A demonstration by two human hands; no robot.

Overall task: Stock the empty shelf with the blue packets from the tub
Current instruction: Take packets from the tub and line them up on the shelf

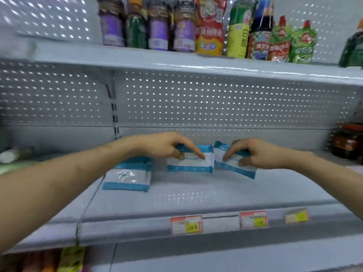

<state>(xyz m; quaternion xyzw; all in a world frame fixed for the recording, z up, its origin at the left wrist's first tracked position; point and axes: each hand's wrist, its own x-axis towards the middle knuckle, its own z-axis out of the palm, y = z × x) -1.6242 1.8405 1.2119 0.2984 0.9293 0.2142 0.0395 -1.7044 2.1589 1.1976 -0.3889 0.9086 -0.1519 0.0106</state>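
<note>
Three blue-and-white packets are on the grey shelf point(196, 195). The left packet point(127, 178) lies flat and untouched. My left hand point(167, 146) rests on top of the middle packet point(191, 163), forefinger stretched across its white label and thumb at its front. My right hand point(253, 152) grips the right packet point(233, 163), which is tilted, its right end lower and nearer me. The middle and right packets sit close side by side. The tub is out of view.
Bottles and pouches point(196, 26) fill the shelf above. A dark jar point(347, 142) stands at the shelf's right end. Price tags point(186, 224) line the front edge. A pale object point(13, 154) lies at far left. Perforated back panel point(216, 103) behind.
</note>
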